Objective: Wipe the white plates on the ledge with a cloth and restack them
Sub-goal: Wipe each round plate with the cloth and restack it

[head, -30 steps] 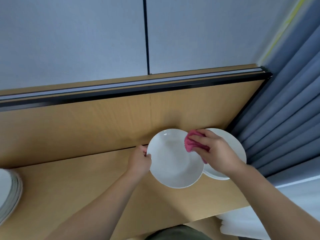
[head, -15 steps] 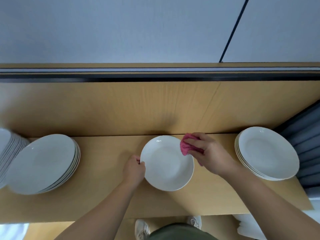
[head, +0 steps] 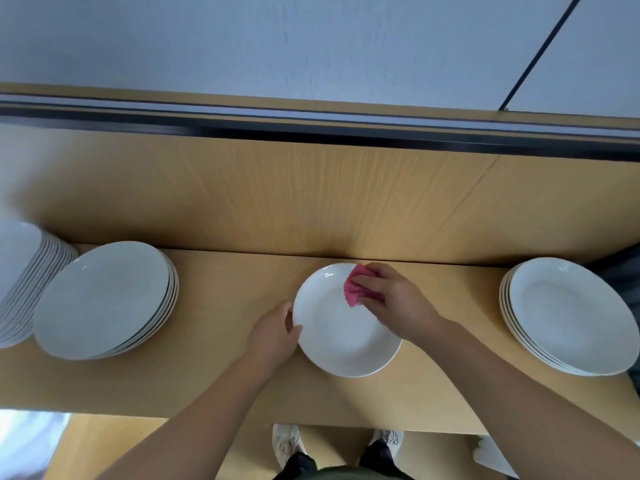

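Observation:
A single white plate [head: 341,336] is held over the middle of the wooden ledge [head: 225,289]. My left hand [head: 273,336] grips its left rim. My right hand [head: 394,299] presses a bunched pink cloth [head: 355,292] against the plate's upper right part. A short stack of white plates [head: 568,317] sits at the right end of the ledge. At the left stands another stack of plates [head: 104,299], and a taller stack [head: 20,271] is cut off by the left edge.
A wooden back panel [head: 311,195] rises behind the ledge, topped by a dark rail [head: 311,128] and a pale wall. A dark curtain [head: 623,271] shows at the far right. Below the ledge's front edge are my shoes [head: 287,445] on the floor.
My view has swung left, so the left stacks have come into sight and the right stack stands apart from the held plate. The cloth stays on the plate's upper right.

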`<state>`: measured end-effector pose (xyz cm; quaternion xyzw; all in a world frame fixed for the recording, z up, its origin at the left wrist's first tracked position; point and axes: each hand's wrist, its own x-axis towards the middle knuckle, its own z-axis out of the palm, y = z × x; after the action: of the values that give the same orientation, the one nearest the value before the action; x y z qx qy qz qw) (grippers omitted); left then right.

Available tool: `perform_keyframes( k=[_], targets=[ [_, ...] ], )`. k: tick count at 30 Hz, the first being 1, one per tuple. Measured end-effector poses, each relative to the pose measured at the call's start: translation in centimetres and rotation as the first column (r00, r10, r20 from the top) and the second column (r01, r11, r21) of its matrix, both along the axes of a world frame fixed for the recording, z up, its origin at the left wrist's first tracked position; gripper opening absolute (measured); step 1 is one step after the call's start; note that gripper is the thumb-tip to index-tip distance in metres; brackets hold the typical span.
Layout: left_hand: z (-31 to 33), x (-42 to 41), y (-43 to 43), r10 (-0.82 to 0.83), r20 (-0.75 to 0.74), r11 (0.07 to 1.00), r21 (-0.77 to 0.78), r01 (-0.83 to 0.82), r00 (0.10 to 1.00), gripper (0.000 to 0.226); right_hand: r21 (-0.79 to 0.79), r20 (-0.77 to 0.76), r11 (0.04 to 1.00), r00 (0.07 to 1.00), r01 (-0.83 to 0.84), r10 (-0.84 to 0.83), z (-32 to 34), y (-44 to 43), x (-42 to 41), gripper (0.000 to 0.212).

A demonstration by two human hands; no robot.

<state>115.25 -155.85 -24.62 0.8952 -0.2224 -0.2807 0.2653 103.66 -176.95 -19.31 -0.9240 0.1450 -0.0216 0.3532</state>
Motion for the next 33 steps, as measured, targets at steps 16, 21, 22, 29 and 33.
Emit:
perform_keyframes(
  k=[16, 21, 22, 29, 33],
  targets=[
    [-0.2, 0.8, 1.6, -0.367, 0.068, 0.921, 0.162, 0.353, 0.928, 0.085, -0.404, -0.194, 0.904, 0.979, -0.139, 0.064, -9.5, 5.3, 3.9, 0.067],
    [0.0, 0.7, 1.5, -0.367, 0.063, 0.919, 0.178, 0.351, 0.928, 0.083, -0.357, -0.208, 0.920, 0.974, -0.162, 0.091, -9.6, 6.0, 4.3, 0.057],
    [0.0, 0.7, 1.6, -0.357, 0.059, 0.924, 0.172, 0.343, 0.932, 0.083, -0.347, -0.215, 0.920, 0.970, -0.181, 0.110, -9.7, 6.2, 4.3, 0.055],
    [0.6, 1.0, 1.4, -0.383, 0.082, 0.910, 0.204, 0.361, 0.920, 0.081, -0.410, -0.167, 0.871, 0.961, -0.272, 0.221, -9.5, 7.2, 3.2, 0.051],
    [0.6, 1.4, 1.5, -0.487, 0.124, 0.849, 0.303, 0.434, 0.865, 0.081, -0.299, -0.146, 0.887, 0.936, -0.351, 0.321, -9.9, 6.8, 1.8, 0.046]
  ],
)
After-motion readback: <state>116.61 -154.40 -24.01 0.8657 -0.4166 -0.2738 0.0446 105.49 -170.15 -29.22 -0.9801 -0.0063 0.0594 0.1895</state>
